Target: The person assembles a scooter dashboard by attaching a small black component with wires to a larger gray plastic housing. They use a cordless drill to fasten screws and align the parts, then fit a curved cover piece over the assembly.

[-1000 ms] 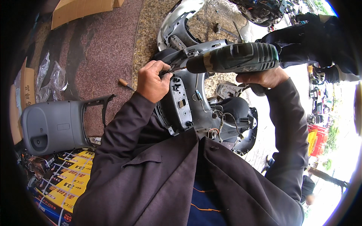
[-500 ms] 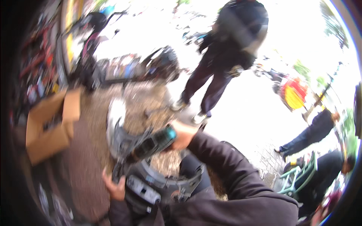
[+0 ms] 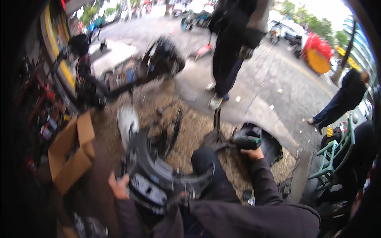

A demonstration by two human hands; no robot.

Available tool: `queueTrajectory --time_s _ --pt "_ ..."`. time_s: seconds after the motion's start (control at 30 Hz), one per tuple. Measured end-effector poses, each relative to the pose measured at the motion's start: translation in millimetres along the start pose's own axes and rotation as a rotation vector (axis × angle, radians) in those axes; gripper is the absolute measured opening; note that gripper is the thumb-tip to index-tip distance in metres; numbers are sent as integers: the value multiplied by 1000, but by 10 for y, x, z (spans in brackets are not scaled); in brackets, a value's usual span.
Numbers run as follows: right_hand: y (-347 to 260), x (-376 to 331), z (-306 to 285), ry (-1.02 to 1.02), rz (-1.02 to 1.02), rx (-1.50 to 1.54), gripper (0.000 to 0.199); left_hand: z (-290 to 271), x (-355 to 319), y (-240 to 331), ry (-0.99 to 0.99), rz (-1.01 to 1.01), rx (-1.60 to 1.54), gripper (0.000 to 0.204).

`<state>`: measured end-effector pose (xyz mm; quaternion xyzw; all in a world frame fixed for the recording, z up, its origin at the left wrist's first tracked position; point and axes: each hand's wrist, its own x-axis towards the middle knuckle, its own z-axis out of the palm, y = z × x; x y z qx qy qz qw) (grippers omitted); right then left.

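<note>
Across my lap lies a large curved dark grey plastic panel (image 3: pixel 180 179), which looks like a scooter body part, with a paler oblong section near its left end. My left hand (image 3: pixel 119 187) grips its left edge, thumb on the near side and some fingers hidden behind it. Out to the right, my right hand (image 3: pixel 253 154) is wrapped round a black and teal cordless drill (image 3: pixel 247 141), held clear of the panel. Behind the drill, a black curved plastic shell (image 3: pixel 270 142) rests on the ground.
An open cardboard box (image 3: pixel 65 156) stands at left. Ahead is a partly stripped scooter (image 3: pixel 119 81). A white curved part (image 3: pixel 127 123) and a dark strip (image 3: pixel 174 131) lie on the ground. A person (image 3: pixel 230 51) stands in front; a green chair (image 3: pixel 331 158) is at right.
My right hand has carried the drill from above the panel's left end out to the right. My left hand stays at the panel's edge. The view has shifted and become less blurred.
</note>
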<state>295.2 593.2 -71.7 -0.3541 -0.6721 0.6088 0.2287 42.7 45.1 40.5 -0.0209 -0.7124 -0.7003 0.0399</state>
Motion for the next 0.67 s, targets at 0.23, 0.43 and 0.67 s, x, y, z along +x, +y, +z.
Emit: queueTrajectory --time_s 0.23,0.43,0.67 --pt "2428 -715 -189 281 820 275 23 475 121 1101 -132 381 101 36" --pt "3470 -981 91 217 977 662 35 1098 113 1583 -112 1101 560 41" --pt "3326 -1352 88 331 1034 1078 43 1410 166 1490 -186 1390 832 48"
